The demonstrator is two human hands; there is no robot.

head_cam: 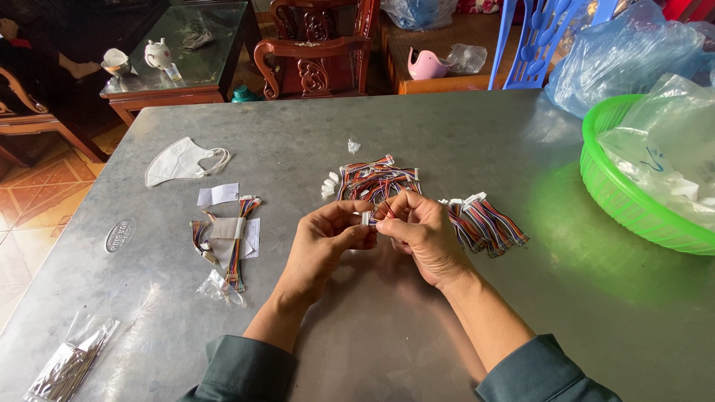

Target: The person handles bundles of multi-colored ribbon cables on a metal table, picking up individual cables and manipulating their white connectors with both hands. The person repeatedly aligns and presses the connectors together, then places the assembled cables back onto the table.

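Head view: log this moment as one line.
left hand: pinches white connector | right hand: holds its coloured wires | wire bundles on metal table

Dull brushed metal table (462, 313), glossy green plastic basket (618, 197), matt white cloth mask (179, 161)

Left hand (328, 238) and right hand (421, 231) pinching small white connector (366, 218), just before coloured wire pile (376, 181), green basket (633, 201) well right of pile

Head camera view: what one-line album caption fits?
Two bare hands pinch a small white connector over a grey metal table.
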